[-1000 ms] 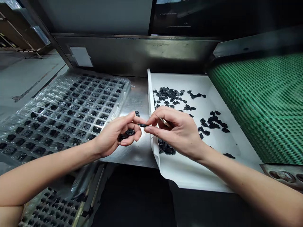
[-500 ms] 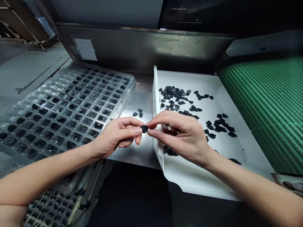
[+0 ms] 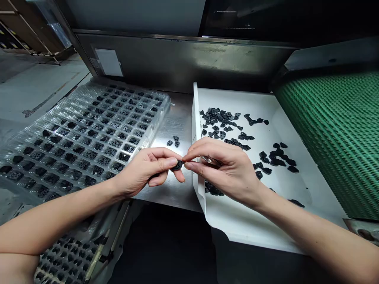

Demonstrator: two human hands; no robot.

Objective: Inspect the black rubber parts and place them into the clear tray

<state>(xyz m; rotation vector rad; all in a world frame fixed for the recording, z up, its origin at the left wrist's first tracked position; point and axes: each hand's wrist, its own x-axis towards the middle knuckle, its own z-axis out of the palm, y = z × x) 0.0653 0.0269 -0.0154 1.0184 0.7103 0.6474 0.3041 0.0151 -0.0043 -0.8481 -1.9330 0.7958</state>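
My left hand (image 3: 148, 169) is closed in a pinch on a small round black plastic part (image 3: 177, 165) with an open, spoked face. Beside it, my right hand (image 3: 225, 165) has thumb and index fingertips at the part's right edge; whether they grip it I cannot tell. A slim shiny metal tool (image 3: 211, 160), which looks like tweezers, is tucked under the right hand's curled fingers. Behind the hands, a few loose black parts (image 3: 176, 139) lie on the steel tabletop (image 3: 180, 114).
On the left, a clear plastic tray (image 3: 160, 114) holds black parts in its pockets. To the right, a white bin (image 3: 251, 228) contains scattered black pieces (image 3: 219, 116). A green mesh belt (image 3: 331, 118) runs beyond it. More filled trays (image 3: 65, 256) sit lower left.
The round part has shifted slightly left and turned in my left fingers. My right fingertips stay close to its edge. The view has moved a little.
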